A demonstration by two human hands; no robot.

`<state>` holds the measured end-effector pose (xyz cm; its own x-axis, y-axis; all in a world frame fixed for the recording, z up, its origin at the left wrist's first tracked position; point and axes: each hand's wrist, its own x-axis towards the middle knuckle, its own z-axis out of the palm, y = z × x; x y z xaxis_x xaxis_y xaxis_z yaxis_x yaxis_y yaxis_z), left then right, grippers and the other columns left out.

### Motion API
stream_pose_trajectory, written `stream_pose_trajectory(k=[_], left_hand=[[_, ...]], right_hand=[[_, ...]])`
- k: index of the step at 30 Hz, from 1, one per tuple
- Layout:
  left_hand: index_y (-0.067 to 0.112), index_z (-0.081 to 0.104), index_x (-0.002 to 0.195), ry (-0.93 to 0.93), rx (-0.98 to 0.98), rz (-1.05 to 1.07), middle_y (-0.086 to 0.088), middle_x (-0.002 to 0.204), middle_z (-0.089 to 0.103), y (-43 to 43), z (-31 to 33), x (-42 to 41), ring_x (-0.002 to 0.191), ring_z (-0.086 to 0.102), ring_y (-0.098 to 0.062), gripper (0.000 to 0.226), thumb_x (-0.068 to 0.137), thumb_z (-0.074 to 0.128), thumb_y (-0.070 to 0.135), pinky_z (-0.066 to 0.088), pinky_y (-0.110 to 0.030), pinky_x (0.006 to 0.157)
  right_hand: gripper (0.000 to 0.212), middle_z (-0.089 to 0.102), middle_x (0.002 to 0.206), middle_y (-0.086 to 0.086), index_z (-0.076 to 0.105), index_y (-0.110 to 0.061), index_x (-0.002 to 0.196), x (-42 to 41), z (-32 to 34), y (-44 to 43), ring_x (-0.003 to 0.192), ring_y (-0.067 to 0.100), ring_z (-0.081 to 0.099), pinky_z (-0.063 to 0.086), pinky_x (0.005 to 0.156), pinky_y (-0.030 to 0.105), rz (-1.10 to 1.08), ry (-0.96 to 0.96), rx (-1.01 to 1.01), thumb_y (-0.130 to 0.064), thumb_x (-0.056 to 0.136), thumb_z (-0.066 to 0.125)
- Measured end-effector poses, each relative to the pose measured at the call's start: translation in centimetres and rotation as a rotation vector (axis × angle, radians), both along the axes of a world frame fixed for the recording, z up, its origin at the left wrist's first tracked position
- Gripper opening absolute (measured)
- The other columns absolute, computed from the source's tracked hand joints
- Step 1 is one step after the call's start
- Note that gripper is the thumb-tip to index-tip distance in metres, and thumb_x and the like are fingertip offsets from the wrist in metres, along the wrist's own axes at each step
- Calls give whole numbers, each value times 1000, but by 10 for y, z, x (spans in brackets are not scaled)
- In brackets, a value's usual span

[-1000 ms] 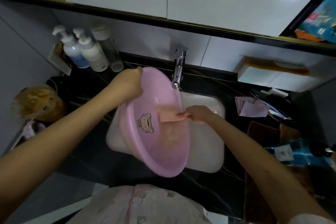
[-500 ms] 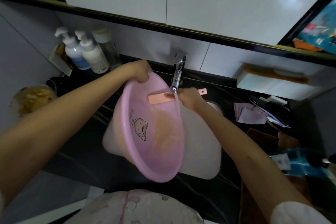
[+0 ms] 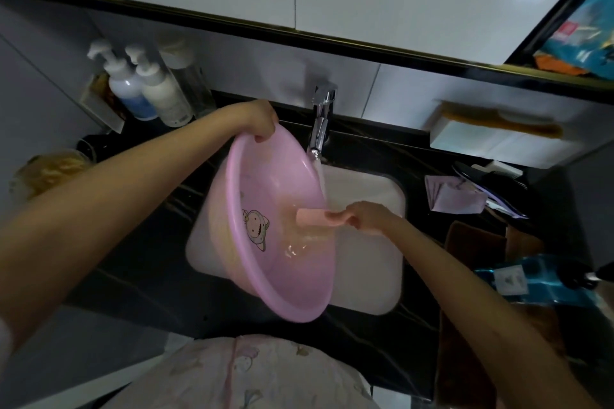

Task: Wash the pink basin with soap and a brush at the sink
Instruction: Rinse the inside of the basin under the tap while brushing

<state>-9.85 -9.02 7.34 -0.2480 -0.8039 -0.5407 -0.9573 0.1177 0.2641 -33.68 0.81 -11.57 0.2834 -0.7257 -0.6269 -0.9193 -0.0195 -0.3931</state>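
So the pink basin is tipped up on its side over the white sink, open face toward me, with its lower rim hanging out past the sink's front edge. I've got the left hand curled over the top rim, gripping it. The right hand is wrapped round the pink brush, and the brush head sits inside the basin, just right of the little cartoon figure. The tap is running, and the water comes down along the basin's right rim, just above the brush. Further out, two pump bottles stand at the back left of the black counter, and a folded pinkish cloth lies right of the sink.
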Motion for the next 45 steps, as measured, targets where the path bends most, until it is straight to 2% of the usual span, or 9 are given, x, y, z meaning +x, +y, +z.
stream_pose_trajectory(k=[2,6,14,22,28,32,35,38,45], left_hand=[[-2,53,127,38,-8,86,-19,126,54,4,6,1,102,55,-31,46,81,53,-2,48,-35,82],[1,53,124,115,-6,196,-15,114,58,29,18,10,94,60,-31,49,79,67,16,52,-38,78],[5,38,137,126,-165,224,-17,122,54,63,8,15,105,55,-33,56,82,51,4,45,-30,78],[1,57,123,264,-105,230,-14,105,62,29,9,50,91,59,-26,52,73,50,-14,46,-28,76],[4,54,129,279,-100,242,-17,113,62,20,-1,55,99,60,-30,60,71,50,-14,48,-30,79],[4,55,129,290,-130,267,-16,113,61,21,-4,54,99,60,-30,60,72,50,-13,45,-29,75],[5,54,130,295,-140,283,-18,119,60,20,-5,54,103,59,-31,61,72,50,-13,45,-29,76],[5,52,133,323,-119,318,-18,123,58,18,-6,61,106,57,-31,63,72,49,-14,45,-29,78],[6,57,128,407,-57,397,-17,118,61,19,-13,81,104,59,-33,58,74,48,-14,49,-34,81]], right_hand=[[36,63,114,0,59,-31,128,-6,0,4,100,16,57,40,81,25,-17,-60,129,-41,94,51],[47,54,134,-2,53,-28,134,-2,1,0,118,17,50,37,92,21,128,-74,247,-4,93,51],[26,64,102,0,68,-29,115,16,10,-43,92,21,59,42,79,28,145,44,-107,-30,96,51],[42,59,126,6,43,-30,140,40,20,-67,101,26,60,48,75,34,299,161,-649,-22,99,44],[34,64,103,4,61,-11,113,38,15,-41,93,23,61,47,80,32,122,167,-390,-35,99,42],[57,60,82,7,65,-13,92,42,11,-7,75,21,56,39,70,29,-73,57,7,-65,89,40],[43,62,107,4,65,-16,119,42,18,16,95,20,56,40,84,29,-110,-77,230,-47,92,53],[41,54,118,-1,51,-24,136,36,38,37,86,10,50,39,74,19,-71,-162,303,-13,96,49],[24,62,93,6,51,-12,102,40,49,91,57,9,46,40,50,16,-712,-238,377,-29,89,62]])
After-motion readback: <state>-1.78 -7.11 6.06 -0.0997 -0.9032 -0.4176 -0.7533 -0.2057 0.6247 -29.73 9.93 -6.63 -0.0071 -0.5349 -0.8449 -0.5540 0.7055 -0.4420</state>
